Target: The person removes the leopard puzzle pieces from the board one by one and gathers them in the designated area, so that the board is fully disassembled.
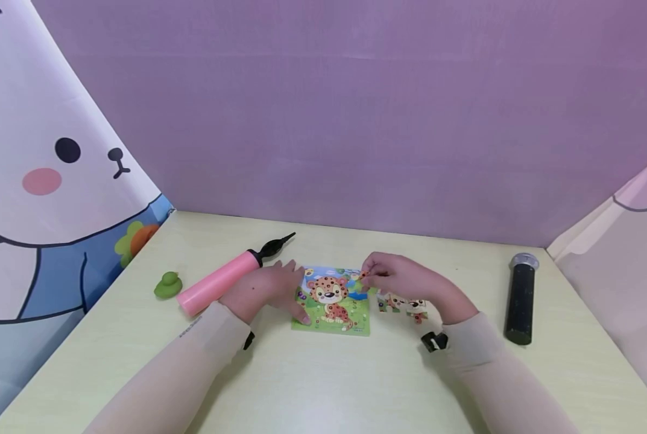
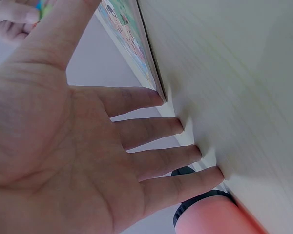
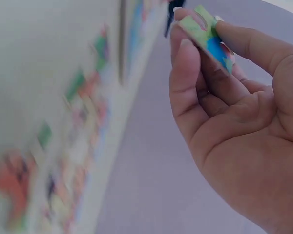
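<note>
Square puzzle board (image 1: 331,301) printed with a spotted leopard cub on green, flat on the pale tabletop (image 1: 312,386); left hand (image 1: 268,288) at its left edge, fingers spread, grip apart; right hand (image 1: 407,280) at its upper right corner, grip clamped on a small green-and-blue puzzle piece (image 3: 210,43). Just right of the board: loose picture-printed puzzle pieces (image 1: 418,307). Left of the board: pink cylindrical pump (image 1: 220,282) with black nozzle, then green duck figure (image 1: 168,286); well right of the board, black cylinder with silvery head (image 1: 521,301).

Pale beige long sleeves (image 1: 155,380), plain cuffs (image 1: 467,342); small black piece (image 1: 435,342) at each wrist.
</note>
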Demonstrator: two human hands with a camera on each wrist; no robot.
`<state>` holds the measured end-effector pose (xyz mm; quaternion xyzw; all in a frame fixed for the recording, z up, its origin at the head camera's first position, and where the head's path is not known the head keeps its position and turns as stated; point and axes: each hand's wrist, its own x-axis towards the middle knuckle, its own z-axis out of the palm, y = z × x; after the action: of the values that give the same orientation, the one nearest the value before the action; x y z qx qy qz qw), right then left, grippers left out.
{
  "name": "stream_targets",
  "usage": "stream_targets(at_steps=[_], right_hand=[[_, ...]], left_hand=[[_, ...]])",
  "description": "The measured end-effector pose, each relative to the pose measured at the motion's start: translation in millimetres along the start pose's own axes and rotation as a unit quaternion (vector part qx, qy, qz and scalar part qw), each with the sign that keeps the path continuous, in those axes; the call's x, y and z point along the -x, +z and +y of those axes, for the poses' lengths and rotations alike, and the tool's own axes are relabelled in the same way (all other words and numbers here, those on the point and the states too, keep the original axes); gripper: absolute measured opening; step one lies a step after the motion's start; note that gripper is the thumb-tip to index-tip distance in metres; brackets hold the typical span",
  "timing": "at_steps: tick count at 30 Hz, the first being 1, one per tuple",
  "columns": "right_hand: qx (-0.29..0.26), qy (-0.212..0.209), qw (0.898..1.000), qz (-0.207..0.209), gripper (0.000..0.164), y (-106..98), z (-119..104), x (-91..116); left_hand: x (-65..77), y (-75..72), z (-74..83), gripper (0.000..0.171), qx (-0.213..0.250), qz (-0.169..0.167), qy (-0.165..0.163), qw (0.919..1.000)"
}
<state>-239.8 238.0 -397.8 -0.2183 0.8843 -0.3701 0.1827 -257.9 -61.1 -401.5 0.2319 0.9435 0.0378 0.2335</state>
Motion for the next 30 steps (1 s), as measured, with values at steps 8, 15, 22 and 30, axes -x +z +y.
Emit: stream_targets(at_steps=[8,15,22,30], right_hand=[[0.033,0.013,0.996,0.077,0.02,-42.3,9.5,43.9],[0.049,0.026,0.994,0.091,0.02,-67.0,25.5,79.2],[0.054,0.061,0.995,0.055,0.024,-73.9,42.7,95.6],[0.023,0.086,0.996,0.0,0.023,-68.3,67.6,95.3]], left_hand=[[-1.2,1.0,-0.1,0.125,-0.001,0.002,0.002,1.0],[-1.5,1.9,-0.5,0.126,-0.003,0.005,-0.001,1.0],[-2.3,2.2,-1.2,0.126,-0.002,0.005,-0.002,1.0],[-1.7,1.0,-0.8,0.126,-0.006,0.003,0.001,1.0]])
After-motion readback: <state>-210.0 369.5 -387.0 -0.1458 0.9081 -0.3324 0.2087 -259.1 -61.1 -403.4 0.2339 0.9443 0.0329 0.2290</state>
